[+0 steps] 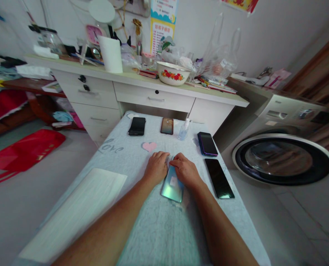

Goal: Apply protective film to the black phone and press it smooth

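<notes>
A shiny blue-green smartphone (172,191) lies back up on the cloth-covered table, its top end partly hidden by my hands. My left hand (156,168) is closed at the phone's upper left edge, fingers bent and pressed together. Across the upper right part of the phone, my right hand (185,170) is closed, with its fingertips at the top end; what they pinch there is too small to make out. To the right lies a black-screened phone (219,178), and beyond it a dark phone with a purple-blue edge (207,144).
Farther back are a black phone-like item (137,126), a brown phone or back cover (167,126) and a clear spray bottle (183,130). A folded white cloth (78,210) lies at left. A cluttered desk (131,78) borders the table's far end; a washing machine (280,144) stands right.
</notes>
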A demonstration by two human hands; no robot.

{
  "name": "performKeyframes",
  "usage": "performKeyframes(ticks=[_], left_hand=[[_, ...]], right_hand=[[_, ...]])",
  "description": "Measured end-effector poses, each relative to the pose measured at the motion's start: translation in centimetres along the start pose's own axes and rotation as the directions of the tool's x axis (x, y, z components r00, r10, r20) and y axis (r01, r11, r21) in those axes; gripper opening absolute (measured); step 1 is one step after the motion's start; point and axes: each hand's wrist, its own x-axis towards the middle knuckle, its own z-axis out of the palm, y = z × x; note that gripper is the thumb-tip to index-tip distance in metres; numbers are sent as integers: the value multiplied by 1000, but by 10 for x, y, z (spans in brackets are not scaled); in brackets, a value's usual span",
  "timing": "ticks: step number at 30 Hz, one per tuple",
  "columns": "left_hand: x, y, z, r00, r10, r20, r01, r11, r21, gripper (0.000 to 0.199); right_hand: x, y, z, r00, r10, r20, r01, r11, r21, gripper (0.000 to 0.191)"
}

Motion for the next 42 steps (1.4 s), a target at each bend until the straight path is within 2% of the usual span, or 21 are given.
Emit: performKeyframes(ticks=[5, 15, 22, 32, 42], left_hand=[[0, -1, 1, 1000, 12, 1, -12, 1000, -6, 43], [-1, 5, -5, 1000, -14, 11, 14, 1000, -12, 44], [-3, 4, -5, 1000, 9, 28, -10, 1000, 7, 44], [-4, 4, -6, 999, 16, 42, -16, 1000, 2, 41], [-3, 6, -7, 998, 15, 53, -15, 1000, -8, 40]], right_hand=[[-3, -3, -2, 1000, -19, 14, 19, 1000, 0, 31], [15, 0, 3, 990, 130, -56, -134, 987, -83, 32], [12, 7, 2, 980, 183, -83, -193, 973, -127, 32], [1, 12, -4, 980, 170, -101, -180, 979, -94, 35], [-9, 2, -12, 997, 82, 4, -82, 996, -34, 30]])
